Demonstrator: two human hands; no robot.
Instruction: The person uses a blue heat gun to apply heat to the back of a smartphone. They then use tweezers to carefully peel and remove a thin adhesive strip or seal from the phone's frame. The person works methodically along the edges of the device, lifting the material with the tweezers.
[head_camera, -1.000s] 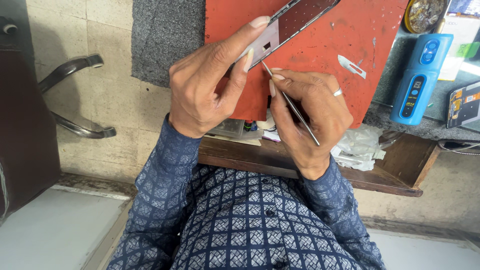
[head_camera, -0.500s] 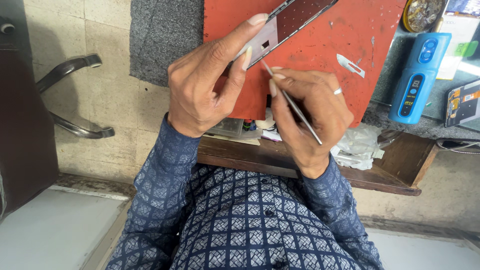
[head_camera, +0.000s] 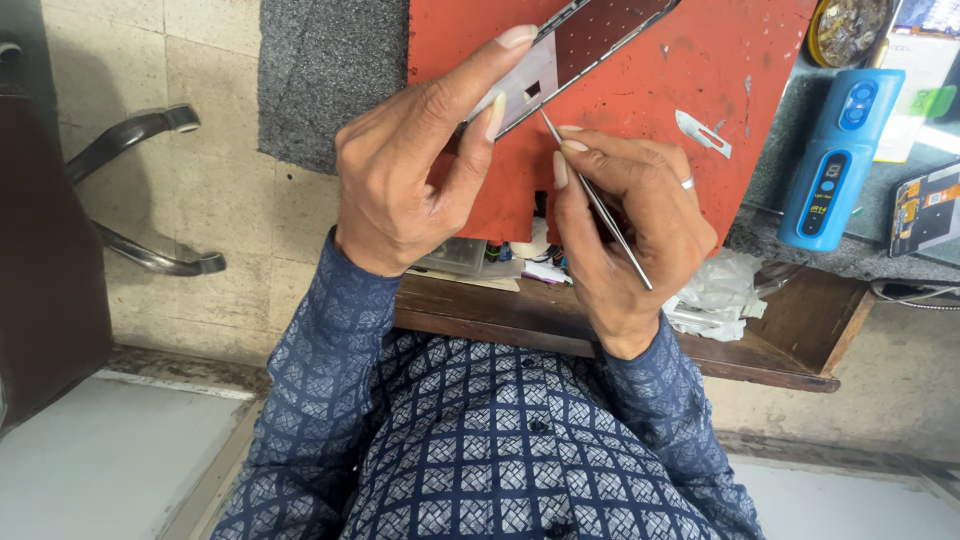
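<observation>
My left hand (head_camera: 415, 165) pinches the lower end of a phone screen assembly (head_camera: 575, 50) between thumb and forefinger, holding it tilted over a red work mat (head_camera: 740, 60). My right hand (head_camera: 625, 215) grips thin metal tweezers (head_camera: 595, 200) like a pen. The tweezers' tip touches the white lower edge of the phone part, close to a small cut-out. A ring sits on one finger of my right hand.
A blue hand-held device (head_camera: 835, 160) stands right of the mat. A small blade (head_camera: 703, 132) lies on the mat. An open wooden drawer (head_camera: 800, 335) below holds crumpled plastic (head_camera: 715, 295) and small parts. A grey pad (head_camera: 330, 70) and metal chair arms (head_camera: 140, 185) are at left.
Both hands hold nearly the same pose. The tweezers' tip has shifted only slightly along the phone part's edge.
</observation>
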